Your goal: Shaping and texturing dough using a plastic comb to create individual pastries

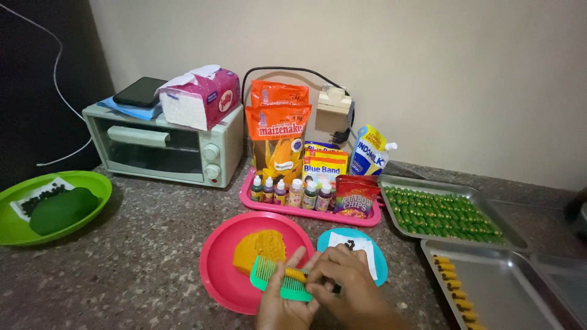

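Speckled stone counter [153, 256], beige wall [428, 73]

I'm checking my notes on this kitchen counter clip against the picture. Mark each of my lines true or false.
1. The left hand holds a green comb. True.
2. A small orange dough piece lies on the comb. True.
3. The orange dough block sits on a blue plate. False: it sits on the pink plate.
4. The nearer metal tray is full of green pieces. False: it holds one row of orange pieces; the farther tray holds the green ones.
5. The right hand touches the comb. True.
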